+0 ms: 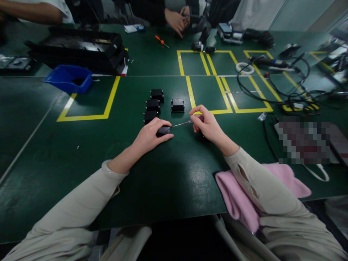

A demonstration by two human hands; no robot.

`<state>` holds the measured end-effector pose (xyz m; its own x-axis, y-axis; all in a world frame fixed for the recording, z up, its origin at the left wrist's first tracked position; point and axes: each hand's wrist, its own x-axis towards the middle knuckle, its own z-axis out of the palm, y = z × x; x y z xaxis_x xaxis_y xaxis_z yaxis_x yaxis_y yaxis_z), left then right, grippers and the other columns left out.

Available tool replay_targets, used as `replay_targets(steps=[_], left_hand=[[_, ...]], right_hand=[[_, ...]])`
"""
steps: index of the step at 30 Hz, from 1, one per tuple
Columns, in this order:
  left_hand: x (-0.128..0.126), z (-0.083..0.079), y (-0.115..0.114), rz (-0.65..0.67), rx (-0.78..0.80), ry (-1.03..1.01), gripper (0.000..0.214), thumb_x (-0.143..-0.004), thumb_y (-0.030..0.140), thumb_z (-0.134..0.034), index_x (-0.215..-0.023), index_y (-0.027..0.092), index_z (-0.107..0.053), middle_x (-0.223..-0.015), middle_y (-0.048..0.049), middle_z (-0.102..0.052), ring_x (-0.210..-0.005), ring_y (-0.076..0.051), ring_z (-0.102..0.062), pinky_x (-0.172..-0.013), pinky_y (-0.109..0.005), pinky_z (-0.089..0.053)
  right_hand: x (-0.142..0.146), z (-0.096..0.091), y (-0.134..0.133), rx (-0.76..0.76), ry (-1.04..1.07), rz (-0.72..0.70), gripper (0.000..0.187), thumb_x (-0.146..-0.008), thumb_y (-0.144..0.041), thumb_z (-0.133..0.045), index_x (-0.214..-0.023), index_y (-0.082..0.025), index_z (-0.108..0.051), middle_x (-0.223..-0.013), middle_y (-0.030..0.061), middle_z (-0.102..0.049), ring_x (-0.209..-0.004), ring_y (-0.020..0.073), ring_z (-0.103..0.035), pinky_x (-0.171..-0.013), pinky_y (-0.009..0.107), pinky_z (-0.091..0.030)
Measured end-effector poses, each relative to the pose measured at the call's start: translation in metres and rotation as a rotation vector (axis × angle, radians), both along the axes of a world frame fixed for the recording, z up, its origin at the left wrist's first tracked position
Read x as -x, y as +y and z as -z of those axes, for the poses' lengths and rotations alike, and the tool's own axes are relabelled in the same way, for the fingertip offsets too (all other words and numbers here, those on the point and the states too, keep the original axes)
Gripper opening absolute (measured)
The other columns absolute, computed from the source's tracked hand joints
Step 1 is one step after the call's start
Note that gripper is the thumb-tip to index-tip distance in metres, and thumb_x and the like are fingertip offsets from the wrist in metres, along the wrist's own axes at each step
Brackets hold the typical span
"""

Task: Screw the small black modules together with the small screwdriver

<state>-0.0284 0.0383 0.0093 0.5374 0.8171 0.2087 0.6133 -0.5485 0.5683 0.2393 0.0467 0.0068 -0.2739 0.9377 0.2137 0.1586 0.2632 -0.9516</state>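
My left hand [150, 136] is closed around a small black box [163, 131] and presses it onto the green table [168, 181]. My right hand [206, 123] pinches the handle of a thin screwdriver [181, 124], whose metal shaft points left into the held box. Just beyond my hands, three more black boxes [152, 106] sit in a column, and a fourth black box [177, 105] stands to their right.
A blue bin [67, 78] and a black tray [78, 49] stand at the far left. Yellow tape rectangles [212, 81] mark the table. Tangled cables [282, 87] lie at the right, a pink cloth [239, 192] under my right forearm. Another person's hands [176, 18] work across the table.
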Motion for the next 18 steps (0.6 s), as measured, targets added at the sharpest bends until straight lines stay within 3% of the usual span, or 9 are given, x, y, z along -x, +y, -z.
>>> replay_targets(steps=[4,9,18], left_hand=[[0.0006,-0.0005,-0.0001,0.005,0.001,0.001,0.034,-0.098,0.047,-0.068,-0.121,0.022,-0.067,-0.119,-0.0092,-0.068,-0.112,-0.029,-0.066,-0.099,-0.044,-0.053],[0.0008,0.0012,0.0004,0.005,-0.005,-0.006,0.034,-0.097,0.046,-0.069,-0.12,0.022,-0.067,-0.119,-0.0091,-0.069,-0.112,-0.028,-0.066,-0.1,-0.044,-0.052],[0.0008,0.0019,0.0006,0.023,-0.033,-0.014,0.033,-0.097,0.044,-0.07,-0.121,0.02,-0.068,-0.118,-0.0095,-0.069,-0.112,-0.028,-0.067,-0.098,-0.042,-0.053]], right_hand=[[0.0002,-0.0002,-0.0005,-0.031,-0.002,0.02,0.015,-0.101,-0.031,-0.063,-0.105,-0.025,-0.05,-0.062,-0.0095,-0.05,-0.049,0.0112,-0.055,-0.053,0.028,-0.039],[0.0008,0.0009,0.0007,0.018,0.002,0.021,0.019,-0.105,-0.042,-0.056,-0.101,-0.024,-0.051,-0.051,-0.0128,-0.039,-0.043,0.0117,-0.049,-0.049,0.027,-0.038],[0.0001,0.003,0.0012,-0.03,0.01,0.031,0.019,-0.101,-0.038,-0.065,-0.103,-0.024,-0.051,-0.063,-0.0086,-0.054,-0.049,0.0104,-0.054,-0.05,0.026,-0.038]])
